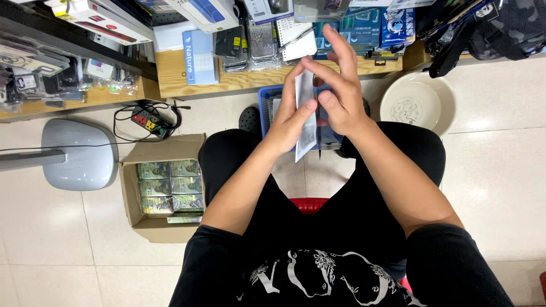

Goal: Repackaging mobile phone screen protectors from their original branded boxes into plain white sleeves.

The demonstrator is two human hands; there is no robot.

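We have only 1 view, a head-worn camera looking steeply down from close above at our own lap and both raised hands, facing forward over the tiled floor point(500, 187) toward the low wooden shelf point(170, 74) along the top edge.

A thin white packet point(305, 116) stands upright, pinched between both hands, above a blue basket point(265, 105).

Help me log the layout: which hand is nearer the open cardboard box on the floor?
Left. The left hand is up and to the right of the cardboard box; the right hand lies farther right, beyond it.
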